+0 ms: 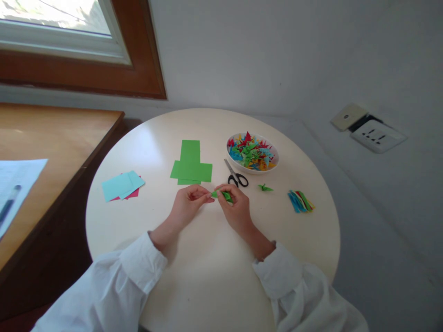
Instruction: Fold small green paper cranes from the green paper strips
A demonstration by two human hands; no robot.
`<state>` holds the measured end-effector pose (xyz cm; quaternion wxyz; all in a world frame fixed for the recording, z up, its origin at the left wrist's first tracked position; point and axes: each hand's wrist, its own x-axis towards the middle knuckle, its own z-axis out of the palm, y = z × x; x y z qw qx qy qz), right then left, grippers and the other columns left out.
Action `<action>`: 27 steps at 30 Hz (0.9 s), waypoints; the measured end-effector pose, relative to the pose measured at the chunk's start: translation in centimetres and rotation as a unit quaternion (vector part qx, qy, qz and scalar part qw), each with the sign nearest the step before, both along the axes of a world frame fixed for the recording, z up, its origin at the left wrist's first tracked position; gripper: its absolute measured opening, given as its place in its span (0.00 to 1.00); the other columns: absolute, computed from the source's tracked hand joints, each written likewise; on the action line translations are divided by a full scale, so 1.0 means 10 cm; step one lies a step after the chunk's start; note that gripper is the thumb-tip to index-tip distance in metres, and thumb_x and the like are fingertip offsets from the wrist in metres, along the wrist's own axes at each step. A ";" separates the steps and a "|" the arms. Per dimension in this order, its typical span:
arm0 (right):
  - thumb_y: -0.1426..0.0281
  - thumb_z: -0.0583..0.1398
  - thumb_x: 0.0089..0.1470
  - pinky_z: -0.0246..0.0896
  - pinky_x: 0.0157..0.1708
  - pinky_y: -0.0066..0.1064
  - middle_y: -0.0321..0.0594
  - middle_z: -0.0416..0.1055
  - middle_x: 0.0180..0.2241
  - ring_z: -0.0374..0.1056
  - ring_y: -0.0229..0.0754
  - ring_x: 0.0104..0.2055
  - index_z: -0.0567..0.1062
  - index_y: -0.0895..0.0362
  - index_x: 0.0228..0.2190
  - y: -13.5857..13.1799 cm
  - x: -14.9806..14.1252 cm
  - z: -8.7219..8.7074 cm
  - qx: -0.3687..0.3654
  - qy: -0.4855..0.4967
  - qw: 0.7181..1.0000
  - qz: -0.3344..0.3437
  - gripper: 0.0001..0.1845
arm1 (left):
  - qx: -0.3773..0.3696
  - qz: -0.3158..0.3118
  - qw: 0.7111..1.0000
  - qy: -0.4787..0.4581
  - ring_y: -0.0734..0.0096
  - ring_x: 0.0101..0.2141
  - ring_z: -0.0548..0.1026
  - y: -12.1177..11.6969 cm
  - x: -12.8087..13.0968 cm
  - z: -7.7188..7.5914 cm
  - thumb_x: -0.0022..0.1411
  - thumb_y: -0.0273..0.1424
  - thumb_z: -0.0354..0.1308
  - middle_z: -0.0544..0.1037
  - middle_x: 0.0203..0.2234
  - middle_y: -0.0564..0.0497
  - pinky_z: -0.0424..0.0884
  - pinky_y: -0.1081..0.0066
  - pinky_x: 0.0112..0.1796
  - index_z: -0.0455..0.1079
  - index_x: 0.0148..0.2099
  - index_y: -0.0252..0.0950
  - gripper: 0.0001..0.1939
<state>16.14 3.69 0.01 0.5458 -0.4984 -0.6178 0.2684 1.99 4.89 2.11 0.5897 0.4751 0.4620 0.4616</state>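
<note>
A small folded piece of green paper (226, 196) is held between my two hands over the middle of the table. My right hand (236, 206) is closed around its right part, thumb on top. With thumb and fingertips together, my left hand (191, 201) pinches at its left end. Just beyond the hands lie green paper sheets (190, 159), overlapping crosswise. Scissors (236, 175) with black handles rest beyond my right hand, and to their right sits a finished green paper crane (265, 187).
A white bowl (252, 171) full of colourful paper cranes stands at the back right of the round white table (207, 286). Light blue and red sheets (121, 185) lie at left, folded coloured strips (300, 202) at right. A wooden desk (62, 133) adjoins on the left.
</note>
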 end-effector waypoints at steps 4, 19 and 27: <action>0.72 0.57 0.50 0.64 0.38 0.33 0.40 0.72 0.31 0.69 0.40 0.36 0.69 0.55 0.27 0.00 0.00 0.01 0.012 -0.006 1.000 -0.001 0.02 | 0.012 0.012 1.000 -0.007 0.66 0.27 0.78 -0.01 0.01 0.01 0.40 0.38 0.68 0.78 0.20 0.51 0.74 0.69 0.33 0.69 0.27 0.33 0.16; 0.74 0.57 0.50 0.65 0.40 0.34 0.40 0.72 0.33 0.69 0.39 0.37 0.69 0.55 0.26 0.00 0.00 0.04 0.062 -0.035 0.997 -0.012 0.03 | 0.068 0.020 0.997 0.042 0.67 0.27 0.77 -0.02 0.01 -0.05 0.43 0.40 0.65 0.79 0.23 0.50 0.72 0.71 0.31 0.69 0.28 0.34 0.15; 0.73 0.57 0.51 0.65 0.41 0.36 0.40 0.72 0.33 0.69 0.40 0.38 0.69 0.54 0.27 0.00 0.00 0.02 0.064 -0.046 0.997 -0.024 0.03 | 0.091 0.024 0.993 0.066 0.69 0.27 0.77 -0.03 0.00 -0.04 0.46 0.38 0.64 0.78 0.23 0.49 0.71 0.72 0.29 0.69 0.29 0.34 0.13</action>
